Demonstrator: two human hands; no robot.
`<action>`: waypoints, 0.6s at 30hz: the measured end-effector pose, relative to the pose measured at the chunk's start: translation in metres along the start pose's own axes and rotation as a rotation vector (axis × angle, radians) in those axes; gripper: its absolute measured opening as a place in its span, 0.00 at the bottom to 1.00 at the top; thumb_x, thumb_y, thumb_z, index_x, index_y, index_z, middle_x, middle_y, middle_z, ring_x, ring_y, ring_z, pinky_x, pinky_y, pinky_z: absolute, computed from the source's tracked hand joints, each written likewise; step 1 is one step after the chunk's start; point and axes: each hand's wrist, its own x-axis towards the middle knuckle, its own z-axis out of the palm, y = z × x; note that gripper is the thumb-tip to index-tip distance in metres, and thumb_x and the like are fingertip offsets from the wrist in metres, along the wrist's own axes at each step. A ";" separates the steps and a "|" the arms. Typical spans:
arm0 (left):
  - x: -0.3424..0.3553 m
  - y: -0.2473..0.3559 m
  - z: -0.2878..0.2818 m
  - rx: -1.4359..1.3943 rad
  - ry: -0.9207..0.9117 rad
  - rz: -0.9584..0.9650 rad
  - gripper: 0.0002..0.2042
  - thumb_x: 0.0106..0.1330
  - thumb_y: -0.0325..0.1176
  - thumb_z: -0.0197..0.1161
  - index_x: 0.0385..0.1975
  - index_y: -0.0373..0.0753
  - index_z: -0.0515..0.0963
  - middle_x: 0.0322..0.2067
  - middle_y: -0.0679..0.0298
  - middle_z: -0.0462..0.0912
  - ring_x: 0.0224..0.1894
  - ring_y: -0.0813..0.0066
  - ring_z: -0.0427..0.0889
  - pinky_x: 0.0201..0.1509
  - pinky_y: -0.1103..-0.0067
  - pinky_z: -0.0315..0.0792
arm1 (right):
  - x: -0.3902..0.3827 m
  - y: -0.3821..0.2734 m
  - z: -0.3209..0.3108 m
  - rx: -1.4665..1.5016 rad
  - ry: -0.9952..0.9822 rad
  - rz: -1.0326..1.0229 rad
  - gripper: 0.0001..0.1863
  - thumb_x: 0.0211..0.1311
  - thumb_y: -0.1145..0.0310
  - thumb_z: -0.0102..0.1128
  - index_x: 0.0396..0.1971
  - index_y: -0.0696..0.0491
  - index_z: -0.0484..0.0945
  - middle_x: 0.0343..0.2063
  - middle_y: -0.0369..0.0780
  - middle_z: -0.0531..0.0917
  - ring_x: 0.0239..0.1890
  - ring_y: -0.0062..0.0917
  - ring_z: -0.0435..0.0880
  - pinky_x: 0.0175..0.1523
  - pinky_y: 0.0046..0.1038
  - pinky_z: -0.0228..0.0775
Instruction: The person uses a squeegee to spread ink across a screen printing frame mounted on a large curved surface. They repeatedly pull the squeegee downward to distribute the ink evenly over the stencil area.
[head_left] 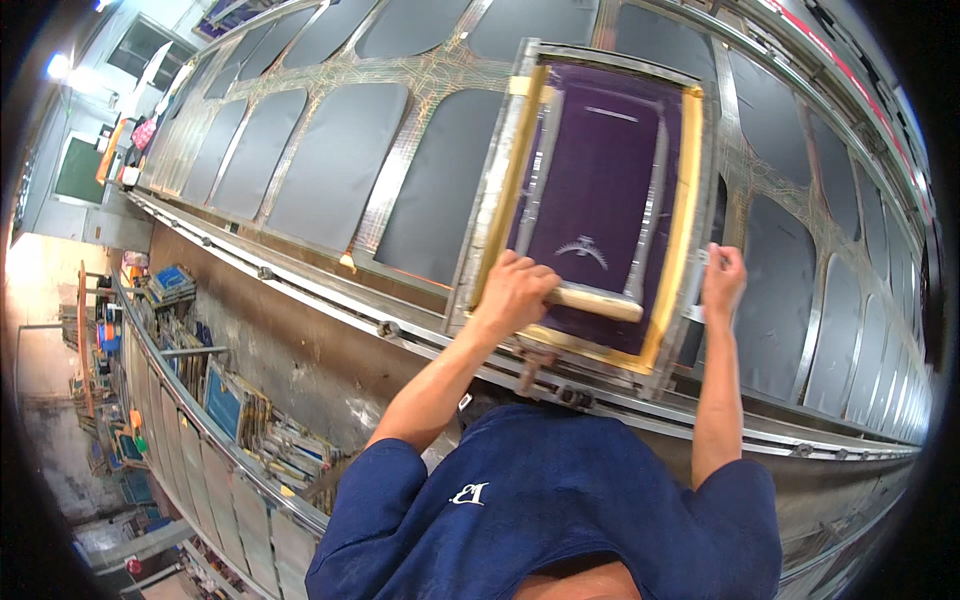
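A screen-printing frame (694,200) with a metal rim lies over the long table in front of me. Yellow tape borders its dark purple mesh (605,150), which carries a pale arc-shaped mark near the close end. My left hand (517,292) is closed round one end of a pale wooden squeegee (597,301) lying across the near part of the mesh. Just beyond the frame's right edge is my right hand (724,283), fingers curled together and slightly blurred. Whether it grips anything I cannot make out.
Rows of dark grey rounded panels (340,165) lie on the table, left and right of the frame. A metal rail (300,285) runs along the table's near edge. Stored framed screens (230,405) stand lower left, beside another long table (215,480).
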 end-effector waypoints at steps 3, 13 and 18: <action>-0.035 -0.071 -0.041 0.059 -0.021 0.019 0.18 0.42 0.26 0.72 0.38 0.47 0.85 0.41 0.72 0.89 0.41 0.72 0.84 0.52 0.72 0.69 | -0.047 -0.020 0.095 0.098 0.031 0.006 0.14 0.69 0.61 0.65 0.29 0.56 0.78 0.23 0.37 0.80 0.27 0.18 0.78 0.35 0.28 0.71; -0.158 -0.163 -0.069 0.109 0.048 0.131 0.24 0.42 0.25 0.70 0.44 0.45 0.81 0.46 0.70 0.86 0.38 0.70 0.79 0.47 0.69 0.69 | -0.099 -0.103 0.193 0.011 0.043 0.030 0.13 0.66 0.60 0.64 0.30 0.55 0.78 0.23 0.42 0.83 0.27 0.32 0.85 0.37 0.34 0.73; -0.146 -0.174 -0.060 0.111 0.079 0.196 0.15 0.54 0.30 0.64 0.43 0.42 0.80 0.44 0.70 0.84 0.37 0.72 0.77 0.44 0.71 0.68 | -0.094 -0.098 0.203 -0.092 0.020 0.104 0.13 0.67 0.60 0.63 0.30 0.54 0.78 0.25 0.44 0.85 0.32 0.41 0.87 0.39 0.38 0.74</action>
